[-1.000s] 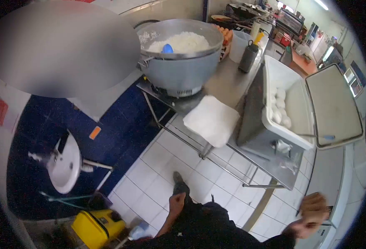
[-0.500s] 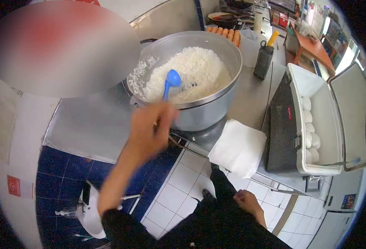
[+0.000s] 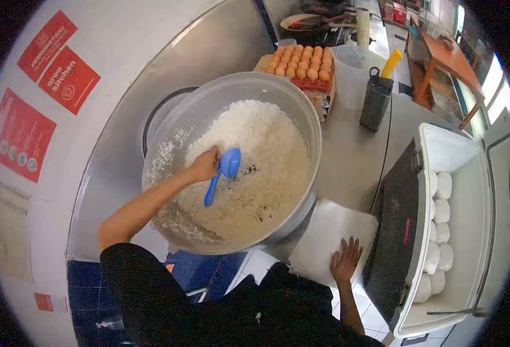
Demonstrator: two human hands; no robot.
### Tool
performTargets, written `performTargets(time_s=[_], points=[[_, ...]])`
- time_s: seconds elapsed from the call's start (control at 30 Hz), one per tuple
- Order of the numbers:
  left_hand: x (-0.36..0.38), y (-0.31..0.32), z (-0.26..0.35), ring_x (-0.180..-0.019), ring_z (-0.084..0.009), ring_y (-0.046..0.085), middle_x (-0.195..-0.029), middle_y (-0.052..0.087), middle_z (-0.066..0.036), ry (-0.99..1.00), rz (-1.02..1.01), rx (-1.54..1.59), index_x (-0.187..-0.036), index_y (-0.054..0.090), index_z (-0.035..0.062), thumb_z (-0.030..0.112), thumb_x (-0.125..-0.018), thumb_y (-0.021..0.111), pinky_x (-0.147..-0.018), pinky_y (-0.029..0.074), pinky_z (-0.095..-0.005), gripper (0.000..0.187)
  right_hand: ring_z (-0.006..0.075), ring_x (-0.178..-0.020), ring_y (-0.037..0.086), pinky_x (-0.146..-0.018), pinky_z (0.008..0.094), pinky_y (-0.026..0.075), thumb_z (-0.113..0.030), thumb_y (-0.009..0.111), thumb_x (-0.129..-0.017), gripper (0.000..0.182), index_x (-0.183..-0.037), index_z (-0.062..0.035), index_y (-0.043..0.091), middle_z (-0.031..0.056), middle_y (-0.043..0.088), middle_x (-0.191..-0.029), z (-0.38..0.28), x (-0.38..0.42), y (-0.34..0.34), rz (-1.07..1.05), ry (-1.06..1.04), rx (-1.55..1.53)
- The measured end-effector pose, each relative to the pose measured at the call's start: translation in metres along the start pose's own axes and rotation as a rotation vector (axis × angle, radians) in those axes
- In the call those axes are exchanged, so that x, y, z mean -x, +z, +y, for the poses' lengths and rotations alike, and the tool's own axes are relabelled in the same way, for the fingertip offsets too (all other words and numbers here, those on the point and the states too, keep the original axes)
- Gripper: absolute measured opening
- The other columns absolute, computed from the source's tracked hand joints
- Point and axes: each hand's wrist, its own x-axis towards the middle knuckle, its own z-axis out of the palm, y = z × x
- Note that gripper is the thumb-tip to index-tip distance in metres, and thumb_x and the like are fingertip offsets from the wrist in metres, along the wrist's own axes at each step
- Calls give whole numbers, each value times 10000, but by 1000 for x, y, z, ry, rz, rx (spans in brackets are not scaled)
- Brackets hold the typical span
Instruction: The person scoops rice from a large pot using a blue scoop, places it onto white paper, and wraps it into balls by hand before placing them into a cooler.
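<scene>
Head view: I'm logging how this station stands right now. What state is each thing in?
Pot: uncovered, rice inside
Blue scoop: in the pot, against the left hand; grip unclear
Right hand: open, fingers spread
Paper sheets: stacked, under the right hand
Cooler: open, white bundles inside
Red tray: loaded with eggs
Black holder: standing, yellow handle sticking out

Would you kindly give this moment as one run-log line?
left hand: at scoop, grip unclear | right hand: spread on paper | rice: in pot | cooler: open, white bundles inside
</scene>
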Motion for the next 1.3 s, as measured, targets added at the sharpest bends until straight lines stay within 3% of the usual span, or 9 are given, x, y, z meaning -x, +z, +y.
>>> performTargets(time_s=[0.1, 0.23, 0.3, 0.5, 0.6, 0.67, 0.77, 1.03, 1.3], points=[[-13, 7, 30, -717, -391, 636, -768, 622, -214, 177, -21, 129, -1174, 405, 55, 70, -913, 530, -661, 482, -490, 290, 388, -1429, 203, -1164, 572, 95, -235, 528, -856, 544, -1368, -69, 451, 189, 316, -1507, 8, -26, 0, -28, -30, 58], [-11, 5, 61, -682, -404, 627, -737, 622, -198, 110, -270, 154, -1214, 381, 48, 156, -971, 506, -630, 482, -478, 294, 373, -1429, 214, -1168, 564, 97, -205, 544, -839, 503, -1320, -65, 498, 177, 338, -1498, 7, -27, 8, -33, -26, 65], [7, -4, 96, -673, -409, 636, -723, 627, -193, -133, -389, 95, -1234, 378, 53, 219, -961, 538, -619, 496, -471, 357, 376, -1423, 230, -1167, 570, 103, -208, 550, -830, 525, -1332, -68, 489, 176, 347, -1495, 13, -29, 15, -40, 4, 92], [9, -15, 126, -654, -406, 641, -739, 628, -207, 212, -412, -112, -1275, 395, 52, 186, -921, 566, -625, 510, -499, 415, 400, -1418, 233, -1160, 575, 116, -191, 510, -873, 526, -1373, -53, 426, 194, 322, -1501, -2, -35, -1, -30, -27, 88], [-18, -26, 99, -718, -398, 650, -808, 637, -213, 137, -495, -8, -1270, 436, 67, 151, -910, 564, -672, 515, -493, 391, 398, -1429, 207, -1157, 586, 91, -218, 489, -899, 538, -1404, -58, 399, 198, 285, -1521, -4, -31, 4, -40, -14, 138], [-48, -31, 70, -790, -373, 649, -853, 642, -201, 443, -152, 74, -1170, 534, 56, 124, -913, 544, -746, 513, -478, 266, 397, -1437, 186, -1152, 598, 79, -232, 469, -919, 547, -1431, -65, 378, 202, 255, -1537, -11, -19, 6, -117, 40, 181], [-107, -54, 69, -850, -375, 634, -923, 631, -217, 432, -25, 215, -1045, 588, 50, 111, -932, 473, -774, 492, -469, 172, 391, -1443, 171, -1150, 605, 63, -239, 446, -932, 543, -1441, -71, 364, 184, 234, -1552, -27, -11, 2, -80, 65, 167], [-133, 11, 95, -862, -365, 628, -949, 607, -209, 259, -272, 199, -1035, 544, 49, 171, -1001, 366, -812, 460, -492, 219, 386, -1444, 183, -1161, 581, 60, -270, 424, -889, 590, -1443, -76, 371, 176, 259, -1547, -28, -6, 8, -13, 105, 164], [-74, 27, 135, -440, -143, 447, -689, 507, -66, 75, -599, 438, -1011, 518, 96, 269, -1041, 353, -401, 402, -332, 241, 380, -1449, 168, -1162, 577, 58, -300, 406, -917, 586, -1456, -78, 346, 164, 228, -1562, -25, -13, 9, -18, 80, 184]])
